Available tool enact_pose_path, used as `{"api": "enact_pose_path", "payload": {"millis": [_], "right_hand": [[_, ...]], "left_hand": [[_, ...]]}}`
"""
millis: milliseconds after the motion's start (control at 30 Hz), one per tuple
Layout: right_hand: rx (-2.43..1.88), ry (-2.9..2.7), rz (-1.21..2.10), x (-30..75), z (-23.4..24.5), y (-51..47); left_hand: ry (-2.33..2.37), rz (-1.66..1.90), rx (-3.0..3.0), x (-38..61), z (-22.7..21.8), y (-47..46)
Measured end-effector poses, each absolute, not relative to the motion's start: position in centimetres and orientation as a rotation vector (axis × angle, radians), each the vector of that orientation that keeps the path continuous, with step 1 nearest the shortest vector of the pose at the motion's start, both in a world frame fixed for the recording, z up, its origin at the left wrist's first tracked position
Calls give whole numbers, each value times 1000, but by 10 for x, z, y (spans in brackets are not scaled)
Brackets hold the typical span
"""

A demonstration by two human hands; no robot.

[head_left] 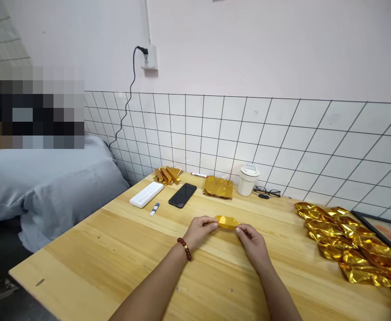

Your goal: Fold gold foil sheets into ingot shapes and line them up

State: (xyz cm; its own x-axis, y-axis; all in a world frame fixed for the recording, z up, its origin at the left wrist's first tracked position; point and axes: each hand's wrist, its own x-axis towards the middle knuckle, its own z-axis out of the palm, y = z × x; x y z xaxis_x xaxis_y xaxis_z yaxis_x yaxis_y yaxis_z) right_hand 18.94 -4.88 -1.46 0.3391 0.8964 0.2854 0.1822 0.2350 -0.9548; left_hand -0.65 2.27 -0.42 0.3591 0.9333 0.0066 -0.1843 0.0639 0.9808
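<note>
Between my two hands is a small folded piece of gold foil paper (228, 222), held a little above the wooden table (108, 263). My left hand (200, 229), with a red bead bracelet (184, 248) at the wrist, pinches its left end between thumb and fingers. At the right end, my right hand (253, 245) grips the foil paper in the same way. Behind it lies a stack of flat gold foil sheets (218, 187). Shaped gold foil pieces (352, 245) lie in rows at the right. Several folded foil strips (167, 175) rest at the far left corner.
A black phone (182, 195), a white power bank (146, 194) and a small blue-and-white tube (154, 209) lie left of centre. At the back are a marker (199, 174), a white lidded cup (248, 180) and glasses (267, 192). Another person in grey (64, 178) is at the left.
</note>
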Motion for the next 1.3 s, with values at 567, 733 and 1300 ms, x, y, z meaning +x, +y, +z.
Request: {"api": "enact_pose_path", "payload": {"millis": [567, 733, 1300], "right_hand": [[-1205, -908, 840, 194, -9, -51], [-1179, -903, 922, 196, -8, -52], [-1202, -825, 974, 199, -4, -55]], "left_hand": [[782, 974, 1149, -10, 2, 17], [810, 1003, 1108, -10, 2, 15], [762, 926, 1209, -6, -1, 12]]}}
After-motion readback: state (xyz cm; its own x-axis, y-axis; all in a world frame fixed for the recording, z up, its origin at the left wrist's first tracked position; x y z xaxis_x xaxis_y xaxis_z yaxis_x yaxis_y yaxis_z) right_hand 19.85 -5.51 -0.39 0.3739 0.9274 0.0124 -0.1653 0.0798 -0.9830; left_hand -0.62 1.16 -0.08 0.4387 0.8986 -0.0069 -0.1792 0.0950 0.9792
